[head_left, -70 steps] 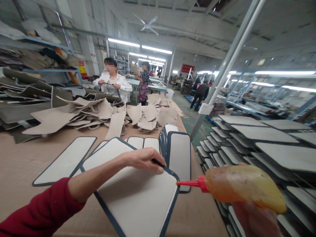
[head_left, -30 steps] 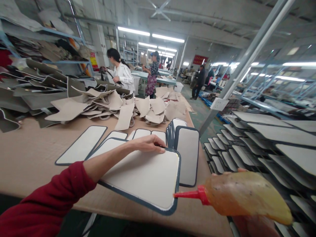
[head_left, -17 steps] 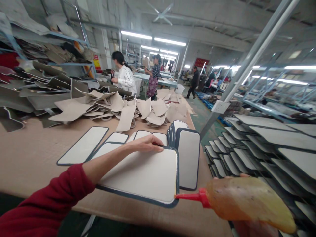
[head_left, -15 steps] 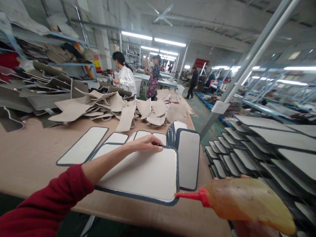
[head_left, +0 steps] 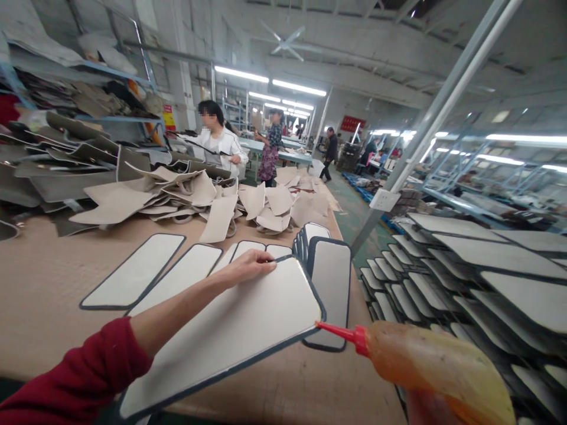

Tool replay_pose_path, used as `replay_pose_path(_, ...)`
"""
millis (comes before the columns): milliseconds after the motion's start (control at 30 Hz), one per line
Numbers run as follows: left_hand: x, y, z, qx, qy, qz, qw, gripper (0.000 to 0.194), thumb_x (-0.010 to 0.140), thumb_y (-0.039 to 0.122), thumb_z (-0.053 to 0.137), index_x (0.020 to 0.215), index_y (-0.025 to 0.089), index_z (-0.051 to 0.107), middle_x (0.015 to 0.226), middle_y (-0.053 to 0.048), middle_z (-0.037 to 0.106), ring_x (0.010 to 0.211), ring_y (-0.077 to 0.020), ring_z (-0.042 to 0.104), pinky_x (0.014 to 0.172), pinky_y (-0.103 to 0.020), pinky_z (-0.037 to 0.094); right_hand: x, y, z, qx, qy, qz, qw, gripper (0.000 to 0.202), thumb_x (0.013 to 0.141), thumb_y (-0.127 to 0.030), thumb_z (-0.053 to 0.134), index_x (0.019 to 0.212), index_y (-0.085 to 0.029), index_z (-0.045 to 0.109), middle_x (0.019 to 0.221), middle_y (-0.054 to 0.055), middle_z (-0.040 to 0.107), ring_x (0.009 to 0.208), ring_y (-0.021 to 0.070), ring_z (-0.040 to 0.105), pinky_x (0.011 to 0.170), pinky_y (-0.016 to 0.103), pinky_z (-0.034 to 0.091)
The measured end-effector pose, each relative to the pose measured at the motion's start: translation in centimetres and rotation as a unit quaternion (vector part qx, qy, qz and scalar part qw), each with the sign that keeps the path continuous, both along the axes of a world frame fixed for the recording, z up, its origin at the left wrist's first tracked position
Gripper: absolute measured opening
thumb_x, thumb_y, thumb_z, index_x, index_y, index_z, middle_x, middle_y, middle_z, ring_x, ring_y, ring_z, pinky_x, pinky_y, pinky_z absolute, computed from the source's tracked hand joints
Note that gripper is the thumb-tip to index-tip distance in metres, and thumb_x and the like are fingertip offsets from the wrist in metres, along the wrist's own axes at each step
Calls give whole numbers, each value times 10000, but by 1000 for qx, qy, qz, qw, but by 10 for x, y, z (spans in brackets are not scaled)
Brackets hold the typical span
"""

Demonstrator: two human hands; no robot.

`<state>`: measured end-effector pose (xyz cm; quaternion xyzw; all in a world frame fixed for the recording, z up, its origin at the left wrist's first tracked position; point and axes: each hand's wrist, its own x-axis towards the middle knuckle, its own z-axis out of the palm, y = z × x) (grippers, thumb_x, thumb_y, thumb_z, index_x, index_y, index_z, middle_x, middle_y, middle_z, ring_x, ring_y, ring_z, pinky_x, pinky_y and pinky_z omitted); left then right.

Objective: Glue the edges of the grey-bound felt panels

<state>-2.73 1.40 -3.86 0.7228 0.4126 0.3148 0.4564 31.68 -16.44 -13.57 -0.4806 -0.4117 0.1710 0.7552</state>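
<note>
My left hand (head_left: 251,267) pinches the far edge of a white panel (head_left: 230,336) with rounded corners and a dark border, holding it tilted above the table. On the right my right hand (head_left: 427,408), mostly hidden under the bottle, grips a squeeze glue bottle (head_left: 436,363) of amber liquid. Its red nozzle tip touches the panel's right corner, where the border meets the white. A thin glossy line runs along that right border. Just behind this corner, a similar panel (head_left: 330,283) stands at the front of an upright row.
More bordered panels (head_left: 137,265) lie on the brown table (head_left: 39,283). Beige cut pieces (head_left: 221,215) and grey-brown pieces (head_left: 75,171) are heaped behind. At right are racks of panels (head_left: 522,295) and a metal post (head_left: 425,136). A person in white (head_left: 221,144) stands across the table.
The panel has turned, its near edge now slanting down to the left. The nozzle tip has shifted slightly upward with the right corner. The person in white has turned.
</note>
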Motion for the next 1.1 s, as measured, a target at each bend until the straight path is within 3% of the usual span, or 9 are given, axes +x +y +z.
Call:
replay_pose_path(133, 0, 0, -11, -31, -27, 10, 999, 369, 743, 518, 641, 748, 150, 620, 614, 40, 499, 567, -107, 408, 546, -246, 267, 4, 5, -1, -5, 22, -13, 1000, 663, 686, -373, 799, 1306, -394, 565, 1409, -22, 516, 1267, 351, 502, 780, 442, 631)
replay_pose_path(300, -1, -4, -15, -83, -44, 39, 995, 451, 675, 585, 687, 770, 158, 580, 615, 43, 536, 538, -100, 436, 511, -224, 292, -8, 12, 12, 30, 37, -6, 999, 782, 691, -392, 795, 1399, -375, 461, 1473, -19, 443, 1292, 316, 483, 796, 389, 618)
replay_pose_path(400, -2, -8, -14, -119, -50, 49, 990, 530, 620, 643, 709, 816, 175, 555, 626, 40, 578, 524, -107, 477, 485, -216, 319, -17, 16, 22, 54, 49, -2, 997, 775, 626, -347, 851, 1336, -315, 540, 1417, 16, 507, 1164, 291, 583, 697, 310, 618)
replay_pose_path(500, -4, -11, -13, -154, -61, 45, 985, 577, 591, 666, 724, 849, 189, 529, 643, 37, 612, 526, -116, 515, 467, -214, 355, -26, 19, 29, 70, 60, 2, 996, 613, 576, -232, 884, 1151, -248, 672, 1237, 43, 640, 969, 247, 668, 627, 257, 605)
replay_pose_path(600, -6, -13, -12, -167, -64, 46, 983, 585, 566, 654, 751, 837, 194, 514, 599, 58, 587, 489, -105, 492, 434, -210, 344, -32, 20, 35, 86, 74, 26, 993, 613, 579, -196, 876, 1151, -282, 673, 1177, -12, 671, 872, 175, 684, 717, 234, 601)
replay_pose_path(700, -7, -13, -13, -185, -63, 50, 979, 575, 552, 636, 769, 818, 195, 514, 574, 62, 580, 475, -104, 490, 431, -210, 348, -34, 21, 36, 96, 95, 42, 990, 681, 571, -179, 873, 1194, -333, 647, 1211, -69, 654, 798, 117, 674, 697, 175, 583)
replay_pose_path(833, -10, -11, -17, -206, -79, 49, 974, 542, 558, 605, 783, 799, 193, 526, 597, 45, 611, 501, -119, 539, 465, -217, 382, -32, 24, 32, 71, 110, 71, 989, 704, 577, -173, 864, 1227, -314, 632, 1215, -15, 658, 770, 152, 683, 650, 210, 595)
replay_pose_path(1000, -13, -9, -21, -218, -92, 46, 971, 549, 544, 598, 799, 797, 190, 535, 612, 33, 640, 523, -126, 567, 484, -220, 396, -30, 23, 31, 64, 133, 67, 987, 852, 503, -203, 894, 1291, -314, 589, 1343, 16, 577, 921, 203, 676, 671, 230, 601)
replay_pose_path(1100, -13, -10, -21, -226, -107, 43, 967, 556, 537, 591, 807, 805, 190, 531, 603, 34, 645, 526, -122, 571, 489, -215, 392, -29, 20, 30, 30, 132, 94, 986, 854, 528, -228, 892, 1313, -312, 564, 1265, 23, 628, 864, 187, 687, 717, 239, 596)
